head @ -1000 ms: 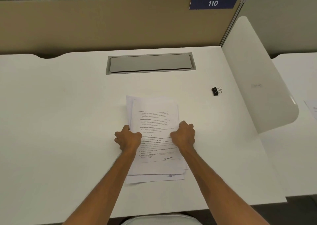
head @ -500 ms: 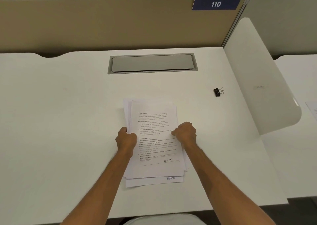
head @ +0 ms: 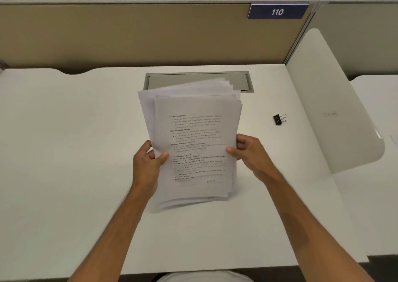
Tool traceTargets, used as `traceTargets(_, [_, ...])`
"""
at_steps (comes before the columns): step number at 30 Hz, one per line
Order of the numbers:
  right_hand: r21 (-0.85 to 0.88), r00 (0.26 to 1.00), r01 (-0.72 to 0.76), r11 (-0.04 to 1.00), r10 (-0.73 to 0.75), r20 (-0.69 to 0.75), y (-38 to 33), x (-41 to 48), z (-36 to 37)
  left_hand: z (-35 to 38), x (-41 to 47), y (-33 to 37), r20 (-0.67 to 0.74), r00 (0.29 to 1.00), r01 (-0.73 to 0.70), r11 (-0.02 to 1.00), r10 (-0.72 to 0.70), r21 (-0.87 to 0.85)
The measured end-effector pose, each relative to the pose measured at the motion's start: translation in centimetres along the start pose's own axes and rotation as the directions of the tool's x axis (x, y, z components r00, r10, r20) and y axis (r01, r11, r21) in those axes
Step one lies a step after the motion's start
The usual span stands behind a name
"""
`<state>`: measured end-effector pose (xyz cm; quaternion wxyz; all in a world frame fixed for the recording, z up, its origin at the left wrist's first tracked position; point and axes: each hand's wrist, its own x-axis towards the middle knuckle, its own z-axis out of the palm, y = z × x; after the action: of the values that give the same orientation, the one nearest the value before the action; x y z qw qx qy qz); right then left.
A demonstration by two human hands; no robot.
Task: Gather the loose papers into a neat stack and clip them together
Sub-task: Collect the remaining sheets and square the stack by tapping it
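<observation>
A stack of several printed white papers (head: 193,135) is lifted off the white desk (head: 64,152), tilted up toward me, its top edges fanned and uneven. My left hand (head: 148,159) grips the stack's left edge, thumb on the top sheet. At the right edge my right hand (head: 247,150) holds it the same way, thumb on the front and fingers behind. A small black binder clip (head: 279,119) lies on the desk to the right of the papers, apart from both hands.
A grey cable-tray lid (head: 193,81) is set into the desk behind the papers. A beige partition (head: 129,34) with a blue "110" sign (head: 277,12) closes the back. A white side divider (head: 327,109) stands on the right.
The papers lay flat on the desk with both hands at their sides; now both hands have lifted the stack and tilted it upright.
</observation>
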<state>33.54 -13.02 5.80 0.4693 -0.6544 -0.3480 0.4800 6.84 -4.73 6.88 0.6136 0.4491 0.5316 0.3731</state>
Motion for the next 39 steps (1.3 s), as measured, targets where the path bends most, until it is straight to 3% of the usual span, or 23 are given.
traceTargets(4, [-0.232,0.981,0.126,0.964,-0.155,-0.112,-2.2,-0.3,0.0,0.1,-0.1,2.3,-0.064,0.982,-0.165,0.973,0.177,0.164])
traceTargets(9, [-0.224,0.945,0.224,0.949,-0.267,-0.187,-4.0,-0.3,0.8,0.4,-0.3,3.8,-0.120,0.936,-0.283,0.909,0.332,0.306])
traceTargets(16, [-0.079,0.948,0.221,0.972,-0.233,-0.217,-1.8,-0.1,3.0,1.6,-0.5,1.4,-0.078,0.961,-0.235,0.934,0.265,0.268])
traceTargets(22, [-0.038,0.926,0.284,0.958,-0.284,-0.247,-1.4,-0.8,4.0,1.6,-1.1,0.6,-0.107,0.942,-0.282,0.925,0.317,0.253])
traceTargets(28, [-0.067,0.907,0.300,0.952,-0.306,-0.291,-2.3,-1.2,5.1,1.5,-0.8,1.1,-0.178,0.898,-0.322,0.876,0.403,0.359])
traceTargets(33, [-0.103,0.927,0.230,0.968,-0.250,-0.279,-2.6,-1.8,5.9,1.8,-1.0,0.6,-0.190,0.869,-0.318,0.809,0.457,0.495])
traceTargets(39, [-0.059,0.928,0.204,0.977,-0.213,-0.306,-3.3,-2.5,6.5,2.5,-1.9,1.1,-0.173,0.916,-0.288,0.893,0.362,0.346])
